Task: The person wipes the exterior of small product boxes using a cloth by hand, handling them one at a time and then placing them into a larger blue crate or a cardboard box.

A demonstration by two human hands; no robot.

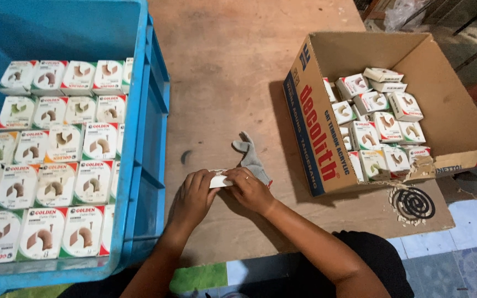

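On the bare brown wooden table point(233, 66), both hands meet near the middle of the near edge around one small white cardboard packet point(220, 180). The left hand point(193, 197) is curled over the packet's left end, fingers bent down on top of it. The right hand point(249, 190) closes on the packet's right end, with its fingertips point(237, 175) pressed on the upper face. Only a narrow strip of the packet shows between the two hands, so its full shape cannot be told. It lies low over the table top; whether it touches the wood cannot be seen.

Just beyond the right hand lies a grey fabric glove point(251, 155), limp on the table, its fingers pointing to the far side.

To the left stands a large blue plastic crate point(149, 110), filled with neat rows of small white square boxes with red and green corner bands point(56, 187), all lying face up.

To the right sits an open brown cardboard carton point(316, 127) with a torn near-right corner. Inside it lies a loose heap of the same small white boxes point(379, 124), tilted at various angles.

Near the carton's torn corner, a dark spiral coil point(413, 203) rests on the table among pale scraps.
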